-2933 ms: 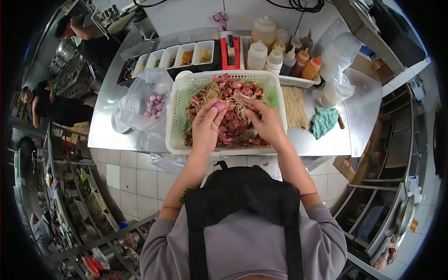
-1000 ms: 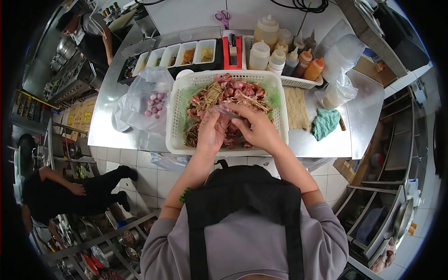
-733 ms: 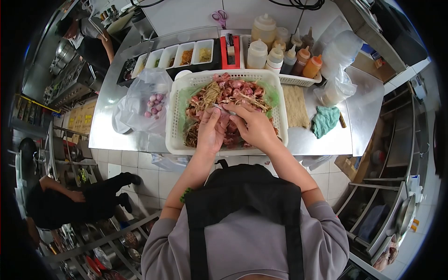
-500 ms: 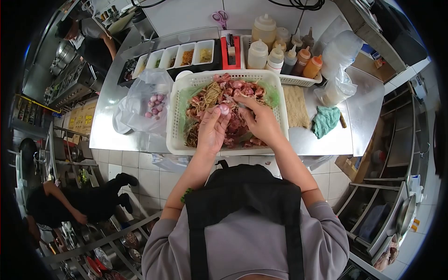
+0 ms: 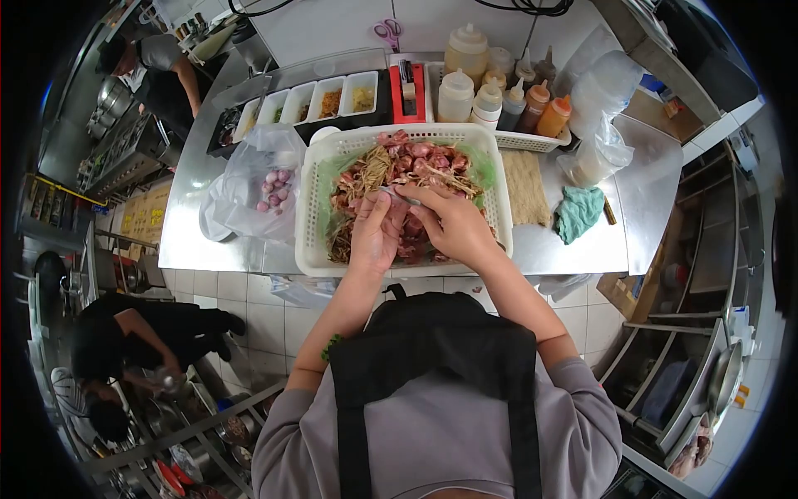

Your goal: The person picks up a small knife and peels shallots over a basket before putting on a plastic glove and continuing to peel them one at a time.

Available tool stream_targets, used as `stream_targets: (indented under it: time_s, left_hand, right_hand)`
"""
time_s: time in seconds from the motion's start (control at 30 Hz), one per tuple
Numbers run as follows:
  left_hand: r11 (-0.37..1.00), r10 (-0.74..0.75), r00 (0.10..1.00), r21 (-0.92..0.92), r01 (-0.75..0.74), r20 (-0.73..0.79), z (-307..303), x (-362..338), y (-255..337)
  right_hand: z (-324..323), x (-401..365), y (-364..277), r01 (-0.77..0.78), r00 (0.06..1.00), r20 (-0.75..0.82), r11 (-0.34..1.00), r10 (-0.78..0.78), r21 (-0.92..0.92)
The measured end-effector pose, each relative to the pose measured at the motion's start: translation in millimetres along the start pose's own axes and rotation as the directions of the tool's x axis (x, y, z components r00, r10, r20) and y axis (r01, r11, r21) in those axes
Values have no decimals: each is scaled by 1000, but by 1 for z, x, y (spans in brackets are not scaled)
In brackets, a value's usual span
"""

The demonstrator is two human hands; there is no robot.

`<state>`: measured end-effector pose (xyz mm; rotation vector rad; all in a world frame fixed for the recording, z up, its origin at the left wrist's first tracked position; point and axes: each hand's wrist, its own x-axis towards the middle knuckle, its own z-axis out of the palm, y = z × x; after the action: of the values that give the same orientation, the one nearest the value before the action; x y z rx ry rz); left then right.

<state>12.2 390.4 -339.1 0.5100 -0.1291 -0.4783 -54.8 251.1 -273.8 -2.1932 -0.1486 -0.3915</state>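
Observation:
Both my hands are over a white perforated basket [image 5: 309,224] lined with green plastic and filled with unpeeled shallots [image 5: 422,151] and dry stalks [image 5: 371,170]. My left hand [image 5: 376,237] is closed at the fingertips round a shallot, which my fingers now mostly hide. My right hand [image 5: 455,226] meets it from the right, its fingers bent round a small knife, of which only a bit of the blade shows at the fingertips. To the left of the basket, a clear plastic bag [image 5: 241,179] holds several peeled shallots [image 5: 275,188].
Behind the basket stand a condiment tray [image 5: 330,101], a red tape dispenser [image 5: 408,91] and sauce bottles [image 5: 456,95]. To the right lie a tan cloth [image 5: 524,188] and a green cloth [image 5: 579,214]. Co-workers [image 5: 162,79] are at the upper left and lower left [image 5: 125,341].
My right hand has moved left onto the shallot, covering it. The lower-left co-worker has leaned forward with a metal item in hand, and another person's head now shows beside them.

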Motion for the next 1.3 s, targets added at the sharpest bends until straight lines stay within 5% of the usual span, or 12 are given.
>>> stream_targets:
  time_s: [0.07, 0.4, 0.5, 0.57, 0.6, 0.7, 0.87, 1.0, 1.07, 1.3]
  left_hand:
    - [1000, -13, 995, 16, 14, -100, 5, 0, 2]
    - [996, -46, 998, 79, 50, -50, 9, -3, 5]
    - [997, -50, 998, 62, 52, -42, 10, -2, 6]
    - [998, -42, 996, 39, 46, -83, 8, 0, 5]
    - [998, -42, 996, 39, 45, -83, 9, -1, 5]
    - [998, -50, 999, 36, 50, -1, 11, -1, 6]
    - [988, -5, 998, 157, -5, 62, 18, -3, 7]
    - [973, 70, 995, 213, -85, 75, 12, -2, 2]
    - [974, 37, 999, 224, -40, 19, 18, -4, 5]
    - [993, -92, 994, 66, 96, -66, 24, -1, 19]
  right_hand:
    - [3, 1, 6, 39, 999, -37, 997, -37, 72]
    - [-5, 6, 21, 84, 988, -138, 987, -65, 137]
    - [-10, 3, 21, -2, 992, -124, 982, 26, 191]
    - [-14, 0, 22, -210, 978, 90, 855, 191, 474]
    - [-17, -1, 19, -210, 978, 90, 856, 190, 473]
    - [-26, -3, 5, -406, 900, 349, 792, 261, 455]
    - [-13, -2, 10, -145, 984, 153, 907, 91, 395]
    - [-18, -1, 2, -305, 951, 189, 852, 246, 426]
    - [-9, -1, 24, -59, 995, -53, 923, 85, 379]
    - [-26, -1, 13, -301, 953, 22, 953, 302, -37]
